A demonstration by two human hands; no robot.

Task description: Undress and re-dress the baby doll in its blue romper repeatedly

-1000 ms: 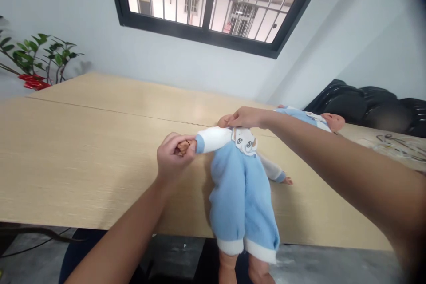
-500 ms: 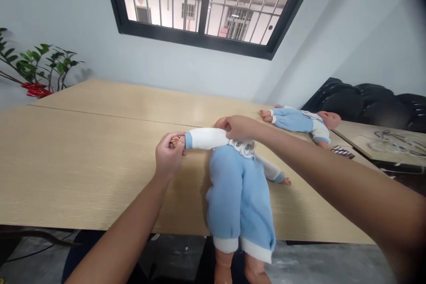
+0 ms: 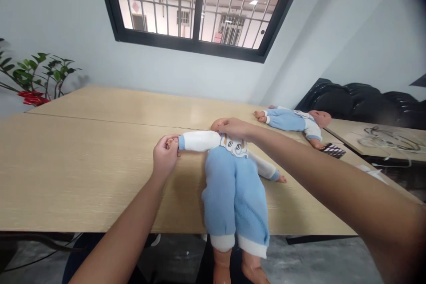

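Observation:
A baby doll in blue trousers point(image 3: 221, 191) and a white top lies on its back on the wooden table point(image 3: 83, 164), its feet hanging past the front edge. My left hand point(image 3: 165, 155) is closed around the doll's hand at the end of its stretched-out white sleeve point(image 3: 199, 140). At the doll's shoulder, beside its mostly hidden head point(image 3: 217, 124), my right hand point(image 3: 233, 128) pinches the top's cloth. The doll's other arm point(image 3: 266, 168) rests on the table at the right.
A second doll point(image 3: 288, 120) in similar clothes lies at the back right, near a dark patterned item point(image 3: 333, 150). White cables point(image 3: 389, 140) lie on a further table beside black chairs point(image 3: 336, 97). A plant point(image 3: 36, 73) stands at the left.
The whole view has shifted slightly, moving the scene a little left in the picture. Both hands keep their places on the doll, and more of the face print on its top shows.

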